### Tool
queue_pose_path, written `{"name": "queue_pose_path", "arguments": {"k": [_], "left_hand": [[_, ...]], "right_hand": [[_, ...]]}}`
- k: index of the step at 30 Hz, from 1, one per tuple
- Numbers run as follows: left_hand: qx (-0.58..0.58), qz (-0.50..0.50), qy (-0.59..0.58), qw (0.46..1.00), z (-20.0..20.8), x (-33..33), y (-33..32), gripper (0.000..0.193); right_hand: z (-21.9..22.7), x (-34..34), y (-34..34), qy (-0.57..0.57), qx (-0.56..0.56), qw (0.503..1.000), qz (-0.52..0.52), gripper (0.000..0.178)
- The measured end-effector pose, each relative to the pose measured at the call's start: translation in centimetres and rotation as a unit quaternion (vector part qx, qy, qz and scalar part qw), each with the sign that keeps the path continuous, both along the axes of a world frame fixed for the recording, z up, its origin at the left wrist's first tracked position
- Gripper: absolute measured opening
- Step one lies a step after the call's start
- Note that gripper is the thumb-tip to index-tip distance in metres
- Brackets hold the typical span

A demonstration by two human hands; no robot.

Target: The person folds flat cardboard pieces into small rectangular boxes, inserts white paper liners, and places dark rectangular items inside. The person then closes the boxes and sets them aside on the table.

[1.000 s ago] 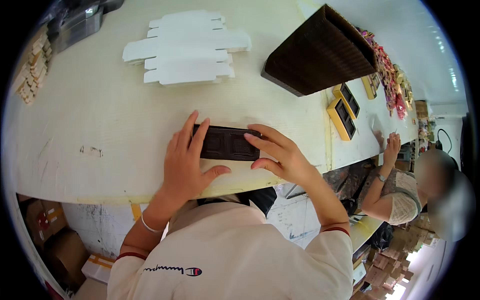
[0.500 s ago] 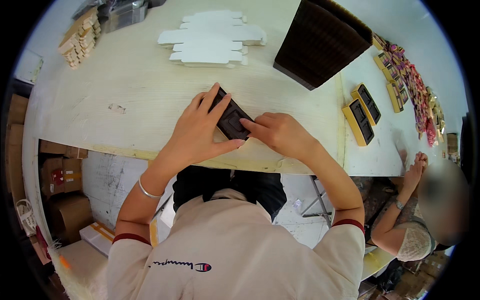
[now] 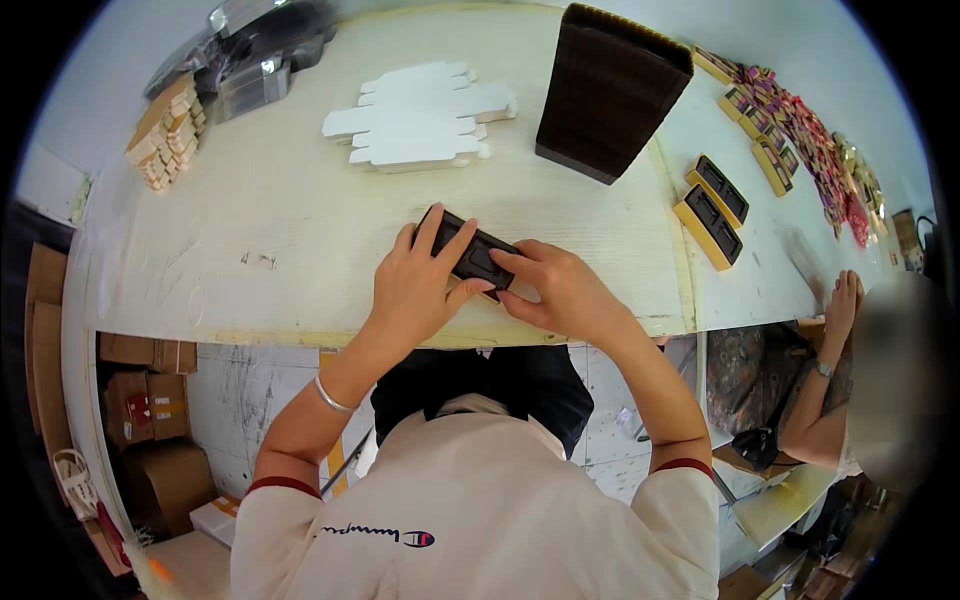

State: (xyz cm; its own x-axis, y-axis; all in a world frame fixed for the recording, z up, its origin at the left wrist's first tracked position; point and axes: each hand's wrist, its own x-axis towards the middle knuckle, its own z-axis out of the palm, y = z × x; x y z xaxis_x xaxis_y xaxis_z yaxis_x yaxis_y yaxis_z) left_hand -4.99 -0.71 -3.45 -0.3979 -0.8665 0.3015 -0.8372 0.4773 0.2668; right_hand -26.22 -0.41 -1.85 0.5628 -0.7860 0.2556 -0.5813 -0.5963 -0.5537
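Observation:
A small box with a black moulded insert (image 3: 478,263) lies slanted on the table near its front edge. My left hand (image 3: 418,285) holds it from the left, fingers across the top and thumb along the near side. My right hand (image 3: 562,288) grips its right end, with the index finger on the insert and the thumb at the near edge. A thin strip of yellow shows under the insert near the thumbs. The underside of the box is hidden.
Flat white box blanks (image 3: 420,115) lie stacked ahead. A tall stack of dark inserts (image 3: 610,95) stands right of them. Two yellow boxes with black inserts (image 3: 712,228) sit on the right. Wooden-looking pieces (image 3: 165,135) are piled far left. A co-worker's hands (image 3: 845,295) rest at the right.
My right hand has shifted from a fingertip pressing the insert to a grip with the thumb at the box's edge. The box lies flatter across. The view has tilted slightly.

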Motion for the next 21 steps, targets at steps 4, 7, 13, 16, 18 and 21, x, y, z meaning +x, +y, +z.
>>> {"name": "queue_pose_path", "arguments": {"k": [4, 7, 13, 16, 18, 21], "left_hand": [[0.022, -0.008, 0.031, 0.999, 0.4, 0.1, 0.8, 0.065], [0.003, 0.003, -0.039, 0.999, -0.5, 0.2, 1.7, 0.069], [0.046, -0.027, -0.031, 0.998, -0.7, 0.9, 1.9, 0.073], [0.053, -0.058, -0.033, 0.996, 0.8, 1.6, 0.8, 0.078], [0.022, -0.071, -0.022, 0.997, 0.9, 3.3, -1.0, 0.081], [0.104, -0.161, 0.038, 0.981, 2.4, 3.8, -3.4, 0.085]], "right_hand": [[-0.7, 0.1, 0.3, 0.007, -0.022, 1.000, -0.016, 0.051], [-1.8, 1.0, 2.2, 0.048, -0.096, 0.993, -0.046, 0.050], [-3.6, 4.1, 3.9, 0.055, -0.136, 0.978, -0.152, 0.052], [-3.8, 4.0, 3.4, 0.022, -0.112, 0.982, -0.153, 0.055], [-3.4, 3.9, 3.2, 0.019, -0.117, 0.983, -0.137, 0.053], [-2.8, 3.1, 3.6, -0.023, -0.064, 0.992, -0.104, 0.054]]}}
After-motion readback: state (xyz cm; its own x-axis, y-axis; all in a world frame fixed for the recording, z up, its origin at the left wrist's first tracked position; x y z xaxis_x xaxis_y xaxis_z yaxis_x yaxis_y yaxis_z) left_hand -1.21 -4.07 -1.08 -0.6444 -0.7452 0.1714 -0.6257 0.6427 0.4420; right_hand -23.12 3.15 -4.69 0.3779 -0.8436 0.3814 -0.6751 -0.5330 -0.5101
